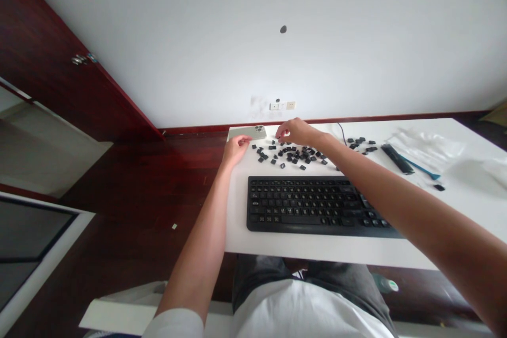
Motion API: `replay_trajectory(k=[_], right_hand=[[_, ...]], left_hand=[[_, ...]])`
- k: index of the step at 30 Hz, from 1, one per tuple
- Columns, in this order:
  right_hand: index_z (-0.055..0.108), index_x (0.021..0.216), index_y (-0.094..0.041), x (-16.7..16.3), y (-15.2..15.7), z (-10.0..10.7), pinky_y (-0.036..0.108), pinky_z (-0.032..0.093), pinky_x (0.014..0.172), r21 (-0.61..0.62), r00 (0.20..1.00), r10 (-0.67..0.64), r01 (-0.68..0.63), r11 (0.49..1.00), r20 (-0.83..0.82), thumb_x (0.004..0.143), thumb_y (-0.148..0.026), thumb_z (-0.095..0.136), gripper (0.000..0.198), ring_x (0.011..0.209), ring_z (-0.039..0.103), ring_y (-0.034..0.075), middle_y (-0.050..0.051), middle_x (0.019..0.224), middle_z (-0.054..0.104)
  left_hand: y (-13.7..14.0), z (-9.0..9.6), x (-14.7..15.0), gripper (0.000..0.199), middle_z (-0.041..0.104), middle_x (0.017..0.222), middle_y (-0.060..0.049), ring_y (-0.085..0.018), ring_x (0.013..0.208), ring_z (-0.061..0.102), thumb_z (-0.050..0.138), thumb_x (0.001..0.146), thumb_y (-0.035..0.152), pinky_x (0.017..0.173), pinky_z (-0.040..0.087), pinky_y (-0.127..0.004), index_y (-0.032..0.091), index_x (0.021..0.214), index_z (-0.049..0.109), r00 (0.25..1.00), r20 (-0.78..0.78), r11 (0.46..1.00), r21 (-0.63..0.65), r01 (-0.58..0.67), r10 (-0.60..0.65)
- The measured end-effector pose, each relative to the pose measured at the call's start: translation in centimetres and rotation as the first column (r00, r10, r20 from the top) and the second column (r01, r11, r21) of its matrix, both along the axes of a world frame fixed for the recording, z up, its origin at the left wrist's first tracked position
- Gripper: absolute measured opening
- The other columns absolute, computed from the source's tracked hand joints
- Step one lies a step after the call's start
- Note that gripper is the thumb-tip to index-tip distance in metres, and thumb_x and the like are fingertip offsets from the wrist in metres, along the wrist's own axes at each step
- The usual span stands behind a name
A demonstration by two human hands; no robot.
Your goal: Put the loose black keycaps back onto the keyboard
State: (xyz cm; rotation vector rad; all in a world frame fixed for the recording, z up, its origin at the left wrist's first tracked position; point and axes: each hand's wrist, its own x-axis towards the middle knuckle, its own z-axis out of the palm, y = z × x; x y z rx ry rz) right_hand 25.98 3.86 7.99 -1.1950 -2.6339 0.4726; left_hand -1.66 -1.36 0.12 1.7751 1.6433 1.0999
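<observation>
Head view shows a white table (285,245) with a black keyboard (304,203) lying flat near its front edge, its right part crossed by the right forearm (396,198). The keyboard looks stiff and fairly light for its length; gripping both short ends should keep it level, with less pressure on the keys. Crumpled clear plastic wrap (423,148), probably soft and slippery, lies towards the table's right side. The left hand (236,148) rests at the left edge beside the phone (245,132), its fingers drawn together; I cannot tell whether they grip anything. The right hand (295,131) is over the left end of the scattered loose keys (302,167), thumb and fingertips curled close, though whether a key is pinched there cannot be made out. The phone, lying with its lenses up, is probably smooth and breakable, best taken by its long sides. The keys lie behind the keyboard, some touching and others apart; they are likely light, hard plastic, easily flicked away, and best pinched by opposite sides. Pale marks show on the keyboard, too small to read, and no brand is legible anywhere.
</observation>
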Motion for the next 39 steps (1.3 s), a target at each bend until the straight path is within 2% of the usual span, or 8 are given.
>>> replay_trajectory(k=[5,9,13,18,28,35,39], right_hand=[[0.085,0.099,-0.024,-1.6,-1.1,-1.9,0.034,0.053,0.077,0.020,0.999,0.012,-0.013,1.000,0.052,0.084,-0.027,0.077,0.017,0.084,0.072,0.022,0.005,0.097,0.082],[0.085,0.099,-0.024,-2.0,-1.2,-2.5,0.033,0.052,0.076,0.030,0.997,-0.001,-0.002,1.000,0.077,0.083,-0.027,0.076,0.018,0.084,0.072,0.022,0.005,0.097,0.083],[0.085,0.097,-0.024,-1.9,-1.2,-2.3,0.032,0.053,0.077,0.042,0.997,-0.009,0.006,0.999,0.075,0.082,-0.023,0.073,0.019,0.082,0.072,0.021,0.004,0.095,0.083],[0.084,0.098,-0.023,-1.5,-1.4,-1.9,0.034,0.054,0.082,0.056,0.999,-0.011,0.008,0.998,0.051,0.082,-0.019,0.067,0.023,0.088,0.074,0.022,0.005,0.098,0.083],[0.082,0.097,-0.022,-1.4,-2.0,-2.1,0.032,0.053,0.081,0.073,0.999,-0.014,0.011,0.997,0.042,0.083,-0.019,0.068,0.020,0.086,0.072,0.021,0.004,0.095,0.082],[0.084,0.104,-0.021,-1.8,-2.8,-1.9,0.033,0.052,0.088,0.104,0.998,0.001,-0.008,0.995,0.064,0.084,-0.010,0.063,0.031,0.097,0.071,0.025,0.010,0.110,0.079],[0.083,0.105,-0.022,-2.2,-2.8,-2.1,0.032,0.051,0.083,0.075,0.997,0.006,-0.011,0.997,0.071,0.082,-0.007,0.065,0.033,0.093,0.071,0.024,0.008,0.102,0.080]], left_hand=[[0.0,0.0,0.1,0.026,0.081,0.100,-0.004,-0.019,0.086,0.071,0.061,0.090,0.018,0.080,0.052,-0.029,0.022,0.104,0.082,1.000,-0.009,1.000,-0.028,-0.014,0.014],[0.0,0.0,0.1,0.027,0.081,0.100,-0.004,-0.019,0.087,0.071,0.060,0.090,0.018,0.080,0.053,-0.029,0.022,0.105,0.082,1.000,-0.017,1.000,-0.022,-0.010,0.010],[-0.1,0.0,0.0,0.026,0.081,0.100,-0.004,-0.019,0.086,0.071,0.060,0.090,0.017,0.079,0.052,-0.028,0.022,0.104,0.082,1.000,-0.018,1.000,-0.026,-0.007,0.007],[-0.2,0.1,0.1,0.025,0.081,0.098,-0.004,-0.019,0.085,0.071,0.061,0.090,0.017,0.078,0.052,-0.028,0.022,0.102,0.082,1.000,-0.020,1.000,-0.015,-0.014,0.014],[-0.4,0.4,0.3,0.025,0.082,0.103,-0.004,-0.021,0.090,0.072,0.062,0.090,0.016,0.083,0.053,-0.030,0.022,0.102,0.083,0.999,-0.037,1.000,-0.005,-0.013,0.013],[-0.4,0.4,0.3,0.025,0.082,0.102,-0.004,-0.021,0.089,0.072,0.062,0.091,0.017,0.082,0.053,-0.030,0.023,0.102,0.083,0.998,-0.056,1.000,-0.013,-0.019,0.018],[-0.3,0.2,0.2,0.024,0.082,0.101,-0.003,-0.021,0.089,0.072,0.062,0.091,0.019,0.082,0.053,-0.030,0.024,0.101,0.083,0.997,-0.068,1.000,-0.011,-0.023,0.022]])
